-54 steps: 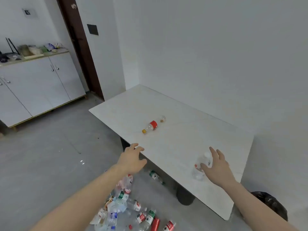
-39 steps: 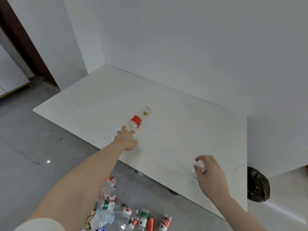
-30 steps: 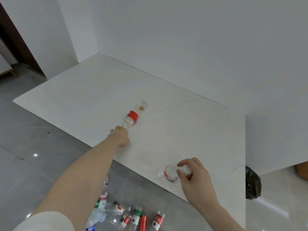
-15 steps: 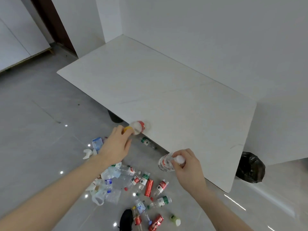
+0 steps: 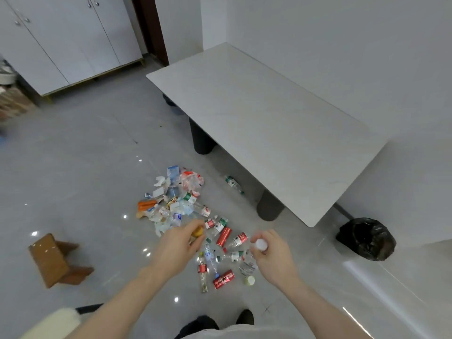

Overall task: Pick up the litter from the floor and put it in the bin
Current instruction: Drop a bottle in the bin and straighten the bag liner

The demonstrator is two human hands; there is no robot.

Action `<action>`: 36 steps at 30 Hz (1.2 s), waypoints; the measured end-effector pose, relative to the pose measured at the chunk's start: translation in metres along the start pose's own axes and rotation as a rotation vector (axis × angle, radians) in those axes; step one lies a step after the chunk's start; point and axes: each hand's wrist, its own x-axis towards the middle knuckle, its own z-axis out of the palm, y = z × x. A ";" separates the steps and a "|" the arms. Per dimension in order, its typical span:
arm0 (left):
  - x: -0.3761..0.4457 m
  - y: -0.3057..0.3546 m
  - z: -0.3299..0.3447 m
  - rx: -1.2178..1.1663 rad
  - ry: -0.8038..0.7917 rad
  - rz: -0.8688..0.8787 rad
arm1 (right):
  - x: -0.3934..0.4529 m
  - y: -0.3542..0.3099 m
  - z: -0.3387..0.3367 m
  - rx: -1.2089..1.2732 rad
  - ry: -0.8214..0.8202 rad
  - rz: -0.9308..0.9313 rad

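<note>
Head camera looks down past the person's dark shoes (image 5: 245, 317) to both forearms stretched over the grey floor (image 5: 73, 167). The left hand (image 5: 175, 245) curls its fingers round a bottle by its yellow cap (image 5: 197, 231); the bottle's body is hidden under the hand, so its shape is hard to tell. The right hand (image 5: 274, 258) pinches a clear bottle (image 5: 248, 264) at its white cap (image 5: 261, 244), the body hanging below the fingers. Just beyond and between the hands lies the litter (image 5: 186, 206): red cans, plastic bottles and crumpled wrappers scattered on the floor. A brown stool (image 5: 52, 259) stands to the left. Further right, the black-bagged bin (image 5: 367, 238) sits beside the white table (image 5: 269, 118), well apart from both hands.
</note>
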 end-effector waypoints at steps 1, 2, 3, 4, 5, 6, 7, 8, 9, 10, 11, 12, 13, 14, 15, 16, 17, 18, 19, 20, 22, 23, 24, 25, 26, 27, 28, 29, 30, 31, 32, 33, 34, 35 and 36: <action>-0.012 0.001 0.005 -0.007 -0.006 -0.036 | -0.011 0.003 0.002 -0.008 -0.006 0.014; -0.023 -0.001 0.010 -0.020 -0.010 -0.067 | -0.023 0.006 0.005 -0.016 -0.014 0.039; -0.034 -0.003 0.015 -0.043 -0.016 -0.092 | -0.034 0.008 0.009 -0.023 -0.020 0.070; -0.044 -0.005 0.019 -0.065 -0.017 -0.107 | -0.044 0.011 0.013 -0.024 -0.017 0.097; -0.053 -0.006 0.024 -0.076 -0.014 -0.110 | -0.054 0.015 0.017 -0.024 -0.008 0.112; -0.062 -0.007 0.029 -0.087 -0.004 -0.110 | -0.064 0.020 0.021 -0.021 -0.003 0.124; -0.070 -0.007 0.034 -0.101 -0.003 -0.120 | -0.074 0.023 0.023 -0.024 -0.002 0.135; -0.076 -0.007 0.038 -0.114 -0.007 -0.128 | -0.083 0.026 0.023 -0.029 0.001 0.145; -0.081 -0.005 0.041 -0.120 -0.015 -0.122 | -0.091 0.030 0.022 -0.034 0.005 0.150; -0.086 -0.003 0.044 -0.121 -0.024 -0.101 | -0.100 0.034 0.022 -0.028 0.008 0.156; -0.090 0.001 0.046 -0.114 -0.034 -0.081 | -0.109 0.038 0.021 -0.020 0.012 0.163; -0.094 0.008 0.047 -0.113 -0.038 -0.073 | -0.118 0.041 0.019 -0.020 0.020 0.165; -0.097 0.016 0.049 -0.112 -0.045 -0.081 | -0.126 0.046 0.017 -0.023 0.022 0.172; -0.100 0.024 0.053 -0.114 -0.050 -0.090 | -0.133 0.052 0.013 -0.022 0.023 0.184; -0.102 0.034 0.057 -0.117 -0.055 -0.102 | -0.137 0.059 0.009 -0.018 0.026 0.195; -0.104 0.043 0.062 -0.127 -0.059 -0.105 | -0.143 0.066 0.004 -0.018 0.030 0.203; -0.106 0.052 0.068 -0.141 -0.068 -0.108 | -0.149 0.073 -0.002 -0.018 0.035 0.210; -0.107 0.060 0.076 -0.157 -0.079 -0.116 | -0.154 0.081 -0.009 -0.013 0.038 0.213; -0.108 0.070 0.083 -0.165 -0.092 -0.135 | -0.159 0.090 -0.018 -0.001 0.039 0.211; -0.109 0.081 0.092 -0.162 -0.097 -0.154 | -0.165 0.099 -0.027 0.012 0.038 0.204; -0.109 0.108 0.110 -0.139 -0.083 -0.184 | -0.178 0.120 -0.050 0.021 0.022 0.197; -0.110 0.123 0.119 -0.128 -0.078 -0.202 | -0.184 0.132 -0.062 0.021 0.012 0.195; -0.110 0.138 0.129 -0.122 -0.072 -0.221 | -0.188 0.146 -0.075 0.014 0.008 0.189; -0.111 0.153 0.140 -0.128 -0.071 -0.241 | -0.192 0.161 -0.087 0.006 0.002 0.177; -0.111 0.169 0.150 -0.138 -0.070 -0.258 | -0.196 0.176 -0.100 -0.002 -0.006 0.169; -0.112 0.186 0.158 -0.143 -0.073 -0.280 | -0.199 0.191 -0.113 -0.005 -0.016 0.165; -0.112 0.202 0.167 -0.137 -0.070 -0.300 | -0.201 0.207 -0.125 -0.015 -0.029 0.162; -0.112 0.219 0.175 -0.125 -0.062 -0.320 | -0.203 0.222 -0.138 -0.028 -0.041 0.156; -0.112 0.235 0.182 -0.119 -0.049 -0.335 | -0.203 0.236 -0.151 -0.051 -0.054 0.152; -0.112 0.251 0.188 -0.124 -0.035 -0.344 | -0.204 0.248 -0.163 -0.076 -0.068 0.148; -0.112 0.266 0.194 -0.135 -0.021 -0.339 | -0.203 0.259 -0.174 -0.098 -0.082 0.149; -0.111 0.280 0.201 -0.149 -0.012 -0.329 | -0.201 0.269 -0.186 -0.110 -0.089 0.147; -0.108 0.294 0.207 -0.172 -0.004 -0.321 | -0.198 0.278 -0.196 -0.117 -0.092 0.147; -0.105 0.306 0.213 -0.192 0.003 -0.323 | -0.194 0.287 -0.205 -0.123 -0.095 0.149; -0.100 0.318 0.219 -0.199 0.017 -0.323 | -0.190 0.296 -0.214 -0.126 -0.101 0.157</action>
